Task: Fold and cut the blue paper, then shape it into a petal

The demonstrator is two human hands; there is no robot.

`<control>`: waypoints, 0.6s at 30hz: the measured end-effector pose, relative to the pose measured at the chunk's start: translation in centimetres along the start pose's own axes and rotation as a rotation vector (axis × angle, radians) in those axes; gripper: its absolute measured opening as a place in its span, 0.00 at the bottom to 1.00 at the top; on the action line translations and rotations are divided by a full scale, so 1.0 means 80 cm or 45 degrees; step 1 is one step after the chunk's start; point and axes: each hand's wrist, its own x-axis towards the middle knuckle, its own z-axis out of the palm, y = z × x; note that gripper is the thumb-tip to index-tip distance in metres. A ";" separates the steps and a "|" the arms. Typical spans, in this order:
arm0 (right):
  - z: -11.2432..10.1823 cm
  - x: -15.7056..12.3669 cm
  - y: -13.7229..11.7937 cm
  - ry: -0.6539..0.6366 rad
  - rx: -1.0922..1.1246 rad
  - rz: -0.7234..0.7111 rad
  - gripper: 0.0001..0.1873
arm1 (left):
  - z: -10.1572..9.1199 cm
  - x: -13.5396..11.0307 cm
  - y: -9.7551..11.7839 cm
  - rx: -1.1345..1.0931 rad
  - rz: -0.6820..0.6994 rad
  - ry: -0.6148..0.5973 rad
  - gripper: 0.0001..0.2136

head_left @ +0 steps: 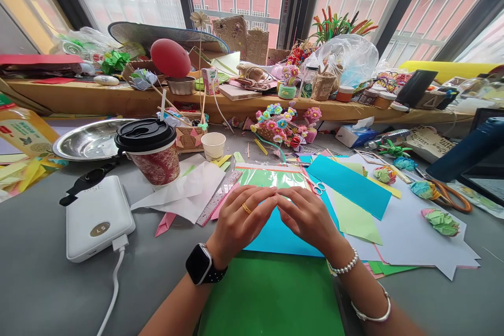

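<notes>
My left hand [241,215], with a ring and a watch, meets my right hand [309,215] fingertip to fingertip. Both hands have curled fingers pinched together; anything between the tips is too small or hidden to make out. Beneath them lies a sheet of blue paper [281,241], its near edge over a green board [271,294]. Just beyond my fingers is a clear plastic packet with green paper [255,176]. Light blue-handled scissors [318,188] lie close to my right hand, and a patterned ruler [220,199] lies left of my left hand.
On the left stand a lidded coffee cup [151,155] and a white power bank [98,220] with a cable. Loose paper sheets [417,231], crumpled paper flowers [441,221] and orange-handled scissors [457,197] lie to the right. A cluttered ledge [244,107] runs along the back.
</notes>
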 end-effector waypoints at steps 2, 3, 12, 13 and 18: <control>0.000 0.000 0.000 -0.001 0.007 0.004 0.15 | -0.001 0.001 0.000 0.033 0.016 -0.035 0.17; 0.000 0.000 0.000 -0.002 0.009 0.007 0.14 | -0.002 0.002 0.001 0.043 0.023 -0.049 0.16; 0.000 0.000 -0.001 -0.019 0.001 0.012 0.12 | -0.003 0.003 0.000 0.048 0.011 -0.075 0.16; 0.000 0.000 -0.002 -0.029 0.001 0.019 0.12 | -0.003 0.002 -0.001 0.053 0.003 -0.083 0.16; 0.001 0.002 -0.001 -0.045 0.009 0.046 0.10 | 0.000 0.003 -0.002 0.093 -0.042 -0.112 0.15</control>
